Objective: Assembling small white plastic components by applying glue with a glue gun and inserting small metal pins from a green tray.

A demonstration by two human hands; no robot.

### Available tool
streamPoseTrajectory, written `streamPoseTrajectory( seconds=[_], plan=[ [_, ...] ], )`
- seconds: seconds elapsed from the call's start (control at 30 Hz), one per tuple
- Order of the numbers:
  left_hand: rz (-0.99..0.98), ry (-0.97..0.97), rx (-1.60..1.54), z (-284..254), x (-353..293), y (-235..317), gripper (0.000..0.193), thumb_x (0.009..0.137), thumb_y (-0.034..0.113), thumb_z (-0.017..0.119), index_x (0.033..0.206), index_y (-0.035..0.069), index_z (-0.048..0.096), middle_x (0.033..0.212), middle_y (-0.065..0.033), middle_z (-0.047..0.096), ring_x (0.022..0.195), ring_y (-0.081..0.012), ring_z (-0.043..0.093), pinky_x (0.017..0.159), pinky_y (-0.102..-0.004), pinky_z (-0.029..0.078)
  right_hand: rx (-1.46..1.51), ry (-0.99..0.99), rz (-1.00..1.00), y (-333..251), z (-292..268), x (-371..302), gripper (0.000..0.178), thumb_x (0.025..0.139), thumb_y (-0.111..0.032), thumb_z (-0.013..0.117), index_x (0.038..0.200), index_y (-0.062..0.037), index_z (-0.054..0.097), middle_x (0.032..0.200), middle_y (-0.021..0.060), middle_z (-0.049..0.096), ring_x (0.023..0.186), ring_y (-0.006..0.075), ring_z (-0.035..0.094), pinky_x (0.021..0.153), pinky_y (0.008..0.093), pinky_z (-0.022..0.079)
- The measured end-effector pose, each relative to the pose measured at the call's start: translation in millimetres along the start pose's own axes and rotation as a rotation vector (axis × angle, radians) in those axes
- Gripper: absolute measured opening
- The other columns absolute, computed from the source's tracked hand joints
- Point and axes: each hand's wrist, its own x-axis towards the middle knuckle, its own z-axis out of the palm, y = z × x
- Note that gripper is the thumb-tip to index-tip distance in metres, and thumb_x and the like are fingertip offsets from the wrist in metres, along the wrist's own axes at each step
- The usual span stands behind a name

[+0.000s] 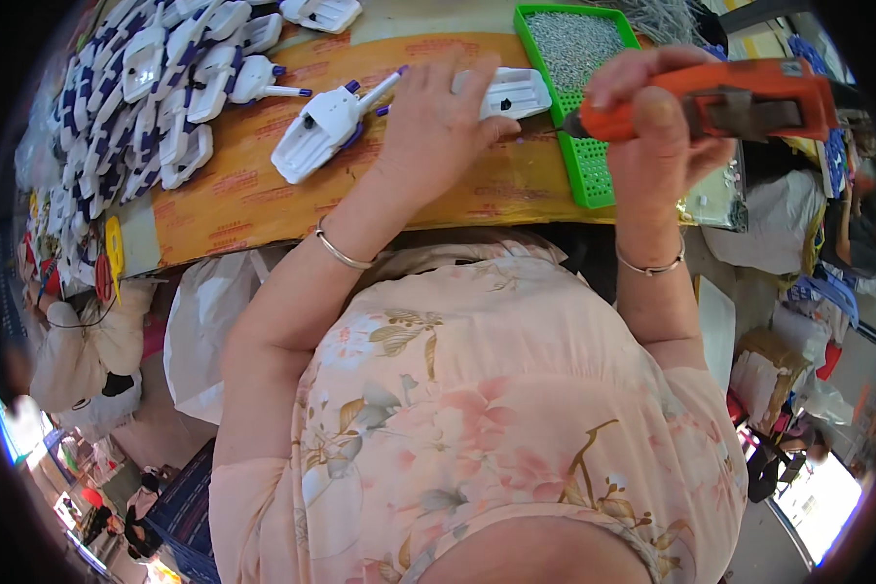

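Observation:
My left hand [438, 127] grips a white plastic shell [519, 94] with a purple end against the table, its fingers covering part of the shell. An orange power screwdriver [740, 102] lies nearly level in my right hand [652, 136], my fingers wrapped round it. Its tip points left, over the green tray's edge and close to the shell; whether it touches anything I cannot tell. Left of my left hand rests another white and purple guitar-shaped piece [321, 131]. The green tray [586, 185] holds many small silvery screws [572, 47] in its far part.
A large heap of white and purple pieces [146, 92] covers the table's left side. Orange-brown sheeting [234, 209] covers the worktop before me. Yellow-handled snips [115, 253] hang at the left edge. A white bag [204, 321] is below the table. Clear strips lie behind the tray.

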Motion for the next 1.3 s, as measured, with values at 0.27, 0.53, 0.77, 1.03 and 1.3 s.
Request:
streamPoseTrajectory(
  seconds=[0.27,0.53,0.77,1.03,1.3],
  plan=[
    [-0.377,-0.152,0.358,-77.4,-35.9,-57.0,0.066,0.082,0.028,0.076,0.14,0.008,0.052,0.133,-0.0226,0.057,0.114,-0.0412,0.06,0.094,-0.0472,0.05,-0.055,0.069,-0.021,-16.8,-28.1,0.8,0.032,0.082,-0.004,0.082,0.105,0.0007,0.059,0.08,0.005,0.065,0.067,0.0118,0.06,0.062,0.0285,0.053],
    [-0.224,-0.221,0.069,-94.7,-65.3,-18.2,0.057,0.069,0.013,0.081,0.122,0.004,0.061,0.112,-0.0191,0.063,0.104,-0.0392,0.063,0.088,-0.0451,0.053,-0.24,0.074,-0.049,-9.6,-59.3,-0.9,0.022,0.09,-0.003,0.066,0.107,0.0054,0.055,0.074,0.0132,0.064,0.065,0.0199,0.062,0.062,0.034,0.053],
    [0.071,-0.281,-0.239,-37.2,-32.5,20.1,0.062,0.069,0.011,0.083,0.126,0.005,0.06,0.122,-0.0154,0.058,0.113,-0.0376,0.058,0.094,-0.0449,0.05,-0.209,0.058,-0.015,-3.0,-64.4,-12.9,0.022,0.092,-0.003,0.068,0.11,0.0029,0.056,0.077,0.0113,0.065,0.067,0.0196,0.064,0.064,0.0343,0.054],
    [0.169,-0.244,-0.14,-19.5,-23.7,16.6,0.063,0.07,0.014,0.084,0.127,0.006,0.06,0.126,-0.0145,0.059,0.114,-0.0364,0.058,0.096,-0.0445,0.049,-0.136,0.049,-0.021,3.8,-62.1,-17.7,0.025,0.092,-0.004,0.072,0.111,0.0006,0.057,0.079,0.0102,0.065,0.067,0.0201,0.064,0.064,0.0357,0.055],
    [0.037,-0.262,-0.187,-27.1,-30.2,19.1,0.063,0.072,0.013,0.085,0.129,0.003,0.061,0.125,-0.0153,0.06,0.114,-0.0367,0.058,0.097,-0.0434,0.049,-0.159,0.038,-0.032,3.2,-63.1,-19.0,0.024,0.091,-0.002,0.072,0.11,0.0009,0.058,0.079,0.0107,0.066,0.066,0.0207,0.064,0.064,0.0365,0.055]
  ],
)
